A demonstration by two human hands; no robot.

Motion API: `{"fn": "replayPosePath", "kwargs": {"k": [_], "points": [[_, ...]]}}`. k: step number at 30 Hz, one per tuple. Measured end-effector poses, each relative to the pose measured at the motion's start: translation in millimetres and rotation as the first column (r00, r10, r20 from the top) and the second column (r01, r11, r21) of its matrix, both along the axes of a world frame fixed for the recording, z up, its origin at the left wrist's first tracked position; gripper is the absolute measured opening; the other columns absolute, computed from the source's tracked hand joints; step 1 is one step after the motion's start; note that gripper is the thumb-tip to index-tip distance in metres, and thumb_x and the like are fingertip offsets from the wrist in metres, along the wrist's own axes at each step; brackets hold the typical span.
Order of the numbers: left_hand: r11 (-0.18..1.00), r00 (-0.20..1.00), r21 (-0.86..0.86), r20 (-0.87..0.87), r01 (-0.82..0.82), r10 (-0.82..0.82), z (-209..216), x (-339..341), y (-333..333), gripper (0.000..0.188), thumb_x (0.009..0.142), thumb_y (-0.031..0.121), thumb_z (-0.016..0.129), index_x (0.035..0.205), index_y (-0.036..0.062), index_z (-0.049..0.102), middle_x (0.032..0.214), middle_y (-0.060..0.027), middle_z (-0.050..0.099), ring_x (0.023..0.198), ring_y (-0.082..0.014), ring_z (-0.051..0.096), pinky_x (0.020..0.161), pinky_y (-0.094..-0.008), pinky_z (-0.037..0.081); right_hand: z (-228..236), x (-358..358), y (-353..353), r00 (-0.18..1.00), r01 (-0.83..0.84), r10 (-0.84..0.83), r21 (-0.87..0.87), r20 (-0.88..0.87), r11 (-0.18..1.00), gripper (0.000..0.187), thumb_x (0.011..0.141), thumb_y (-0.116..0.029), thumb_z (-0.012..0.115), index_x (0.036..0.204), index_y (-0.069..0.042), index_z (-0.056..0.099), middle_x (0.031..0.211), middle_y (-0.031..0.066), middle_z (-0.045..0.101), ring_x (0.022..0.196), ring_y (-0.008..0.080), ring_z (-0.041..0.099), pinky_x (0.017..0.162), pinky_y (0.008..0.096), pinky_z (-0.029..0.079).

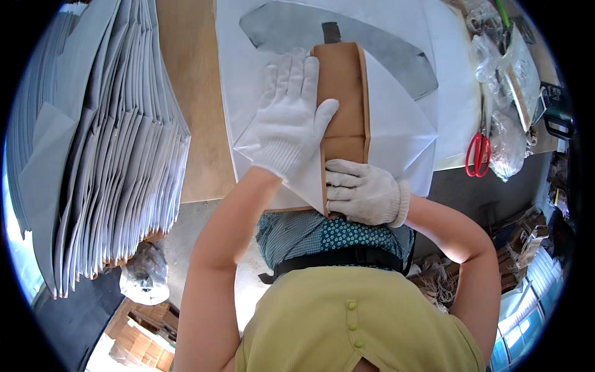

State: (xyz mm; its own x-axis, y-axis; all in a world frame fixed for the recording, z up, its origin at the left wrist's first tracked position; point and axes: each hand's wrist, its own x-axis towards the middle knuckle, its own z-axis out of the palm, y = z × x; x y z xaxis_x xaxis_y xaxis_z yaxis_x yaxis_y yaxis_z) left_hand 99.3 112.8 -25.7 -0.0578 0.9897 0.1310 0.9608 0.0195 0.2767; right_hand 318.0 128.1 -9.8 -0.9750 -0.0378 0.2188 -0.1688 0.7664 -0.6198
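Note:
My left hand point(291, 108), in a white knit glove, lies flat with fingers stretched on a folded white sheet point(396, 124). Its thumb reaches onto a long brown board-like piece point(343, 93) with raised side edges and a crosswise crease. Across the near end of that brown piece rests my right hand point(365, 192), also gloved, its fingers extended and pressed flat. They cover part of the brown surface. Beyond the far end is a grey, curved flat shape point(396, 53) on the white covering, with a small dark patch point(331, 32) beside the brown piece.
A tall stack of folded white and grey sheets point(124, 142) stands at the left on the wooden table point(189, 93). Red-handled scissors point(478, 154) lie at the right, beside clear plastic bags point(507, 146). A filled plastic bag point(145, 273) sits below the table at left.

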Motion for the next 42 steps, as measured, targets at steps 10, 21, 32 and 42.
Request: {"fn": "replayPosePath", "kwargs": {"k": [10,21,32,42], "points": [[0.995,0.995,0.009,0.027,0.097,-0.098,15.8,-8.7,-23.5,0.078,0.1,0.045,0.06,0.158,-0.0025,0.038,0.164,-0.0254,0.038,0.154,-0.0405,0.033,0.129,-0.0493,0.023,11.5,2.3,113.6,0.324,0.914,-0.923,0.319,-0.206,0.25,0.047,0.077,-0.023,0.082,0.118,-0.003,0.069,0.131,0.0159,0.065,0.124,0.0361,0.06,0.109,0.0445,0.046],[0.999,1.0,0.034,-0.01,-0.028,0.029,4.5,-27.1,-97.1,0.071,0.097,0.039,0.064,0.154,0.0005,0.046,0.161,-0.0221,0.044,0.15,-0.0399,0.041,0.126,-0.0503,0.031,30.7,125.6,171.8,0.132,0.987,-0.98,-0.106,0.149,0.117,0.051,0.093,-0.022,0.076,0.137,0.0,0.063,0.117,0.0083,0.073,0.104,0.0214,0.07,0.095,0.0336,0.054],[0.997,0.918,-0.03,0.39,-0.065,0.071,21.2,-62.4,-117.1,0.046,0.078,0.012,0.087,0.121,0.0112,0.071,0.121,-0.0148,0.069,0.113,-0.0363,0.067,0.098,-0.0458,0.055,44.2,95.9,82.6,0.285,0.945,-0.77,-0.302,0.571,0.126,0.037,0.093,0.001,0.069,0.128,0.007,0.06,0.115,0.0093,0.066,0.096,0.0106,0.068,0.081,0.022,0.053],[0.941,0.809,0.084,0.49,0.327,-0.325,8.0,-115.3,-97.5,0.026,0.076,0.011,0.088,0.095,0.0072,0.07,0.098,-0.0078,0.068,0.087,-0.027,0.069,0.076,-0.0395,0.056,3.8,83.2,77.9,0.291,0.956,-0.882,-0.079,0.371,0.282,0.029,0.083,-0.01,0.08,0.107,0.001,0.068,0.099,0.012,0.069,0.093,0.0251,0.067,0.08,0.0368,0.053]]}}
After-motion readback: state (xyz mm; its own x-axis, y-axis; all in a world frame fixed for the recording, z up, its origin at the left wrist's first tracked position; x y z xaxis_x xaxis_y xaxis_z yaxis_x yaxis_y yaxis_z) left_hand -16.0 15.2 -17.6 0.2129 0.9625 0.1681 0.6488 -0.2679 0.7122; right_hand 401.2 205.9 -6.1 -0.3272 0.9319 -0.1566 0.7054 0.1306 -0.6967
